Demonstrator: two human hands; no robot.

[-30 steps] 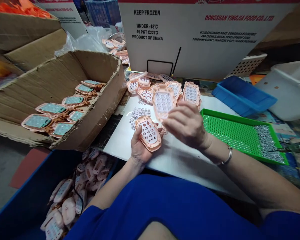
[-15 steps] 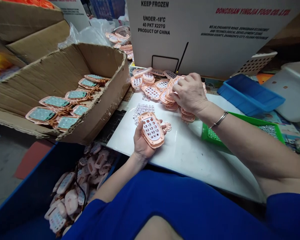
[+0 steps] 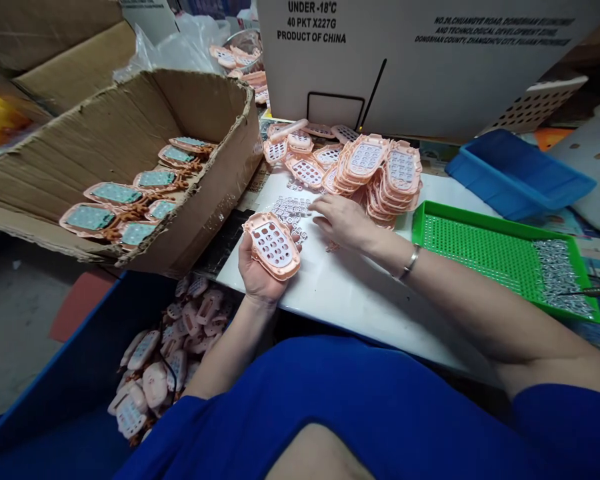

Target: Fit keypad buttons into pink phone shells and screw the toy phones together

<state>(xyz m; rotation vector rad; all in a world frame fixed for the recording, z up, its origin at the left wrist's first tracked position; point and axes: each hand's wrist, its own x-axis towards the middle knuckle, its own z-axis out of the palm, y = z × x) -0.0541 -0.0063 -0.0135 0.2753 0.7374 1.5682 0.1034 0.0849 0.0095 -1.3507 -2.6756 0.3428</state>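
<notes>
In my left hand (image 3: 260, 275) lies a pink plastic toy phone shell (image 3: 273, 245), its white panel with round holes turned up. The thumb grips one edge and the fingers wrap underneath. My right hand (image 3: 347, 223) reaches over the white board with its fingers apart and nothing visible in them. Its fingertips are beside a patch of small clear keypad pieces (image 3: 291, 209); whether they touch cannot be made out. Just beyond this hand stand stacks of pink shells with keypads in them (image 3: 403, 170), and looser shells (image 3: 306, 171) lie to their left.
A cardboard box (image 3: 205, 183) at left holds shells with green circuit boards. Below it, a blue bin (image 3: 55, 393) contains many assembled pink pieces. At right are a green tray (image 3: 480, 250) with screws and a blue tray (image 3: 520, 177). A white carton (image 3: 420, 80) stands behind.
My right hand has left the stacked shells and come down and left toward the clear keypad pieces. My left hand has shifted slightly left with its shell. The view has turned a little.
</notes>
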